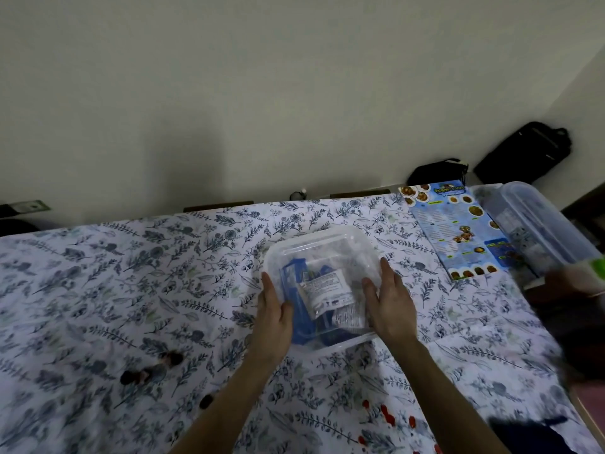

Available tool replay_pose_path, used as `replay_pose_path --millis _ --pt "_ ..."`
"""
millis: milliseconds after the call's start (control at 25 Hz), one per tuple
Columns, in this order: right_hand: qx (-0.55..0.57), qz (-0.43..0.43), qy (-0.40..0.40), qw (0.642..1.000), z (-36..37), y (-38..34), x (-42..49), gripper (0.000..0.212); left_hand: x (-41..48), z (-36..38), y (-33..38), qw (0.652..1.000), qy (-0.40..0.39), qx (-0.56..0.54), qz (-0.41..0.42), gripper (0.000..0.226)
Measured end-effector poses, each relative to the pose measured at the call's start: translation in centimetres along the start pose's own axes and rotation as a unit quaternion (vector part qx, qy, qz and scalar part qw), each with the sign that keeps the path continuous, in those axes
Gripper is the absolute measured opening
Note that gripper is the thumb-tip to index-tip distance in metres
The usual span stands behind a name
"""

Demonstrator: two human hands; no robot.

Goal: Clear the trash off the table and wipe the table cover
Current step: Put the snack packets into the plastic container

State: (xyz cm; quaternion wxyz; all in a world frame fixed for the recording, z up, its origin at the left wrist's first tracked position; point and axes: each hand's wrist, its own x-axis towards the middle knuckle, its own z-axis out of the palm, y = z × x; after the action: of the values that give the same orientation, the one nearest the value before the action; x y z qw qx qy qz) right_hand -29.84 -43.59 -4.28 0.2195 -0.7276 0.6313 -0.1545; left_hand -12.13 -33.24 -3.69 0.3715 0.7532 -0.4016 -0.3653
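Note:
A clear plastic container (322, 247) sits in the middle of the table, with blue wrappers and a white printed packet (327, 288) inside. My left hand (273, 317) grips its left side and my right hand (391, 308) holds its right side. The floral blue-and-white table cover (131, 290) lies under it. Dark crumbs or stains (152, 370) mark the cover at the near left. Red spots (388, 417) show on the cover between my forearms, near the front.
A blue food menu (455, 231) lies at the far right of the table. Beside it stands a long clear plastic box (537, 224). Black bags (523, 152) rest against the wall behind. Something dark and blurred (579, 322) is at the right edge.

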Motion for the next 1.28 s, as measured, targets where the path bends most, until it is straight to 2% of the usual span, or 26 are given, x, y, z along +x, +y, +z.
replay_pose_path --millis 80,240,320,360,440,480,560,760,1160,1280 --pt "-0.004 -0.003 0.019 1.0 0.2 0.5 0.0 0.06 0.7 0.4 1.0 0.999 -0.017 0.03 0.018 0.07" --pt "-0.047 0.047 0.021 0.998 -1.9 3.2 1.9 0.061 3.8 3.1 2.9 0.991 -0.074 0.102 0.04 0.072" --pt "-0.106 0.014 0.044 0.993 -3.0 4.5 2.6 0.06 5.8 5.7 4.0 0.986 -0.076 0.134 0.064 0.071" --pt "-0.13 -0.014 0.04 0.991 -3.5 5.0 3.0 0.062 6.8 6.9 4.5 0.978 -0.059 0.18 0.087 0.069" --pt "-0.155 -0.056 0.0 0.986 -3.8 5.8 3.7 0.073 8.4 8.6 5.2 0.939 -0.009 0.303 0.161 0.063" --pt "-0.16 -0.061 -0.012 0.985 -3.6 6.1 4.0 0.08 9.1 8.9 5.4 0.918 0.002 0.348 0.19 0.063" --pt "-0.162 -0.056 -0.013 0.985 -3.3 6.2 4.3 0.086 9.9 8.9 5.5 0.898 0.013 0.389 0.205 0.066" --pt "-0.139 -0.044 -0.015 0.989 -2.7 7.0 4.7 0.082 10.0 9.3 5.6 0.886 0.007 0.42 0.196 0.066" --pt "-0.147 -0.04 -0.021 0.988 -2.5 6.8 6.6 0.087 12.3 9.6 6.1 0.87 -0.002 0.454 0.192 0.066" --pt "-0.159 -0.014 -0.04 0.986 -2.8 6.2 7.6 0.09 14.5 8.9 7.1 0.884 -0.081 0.418 0.192 0.073"
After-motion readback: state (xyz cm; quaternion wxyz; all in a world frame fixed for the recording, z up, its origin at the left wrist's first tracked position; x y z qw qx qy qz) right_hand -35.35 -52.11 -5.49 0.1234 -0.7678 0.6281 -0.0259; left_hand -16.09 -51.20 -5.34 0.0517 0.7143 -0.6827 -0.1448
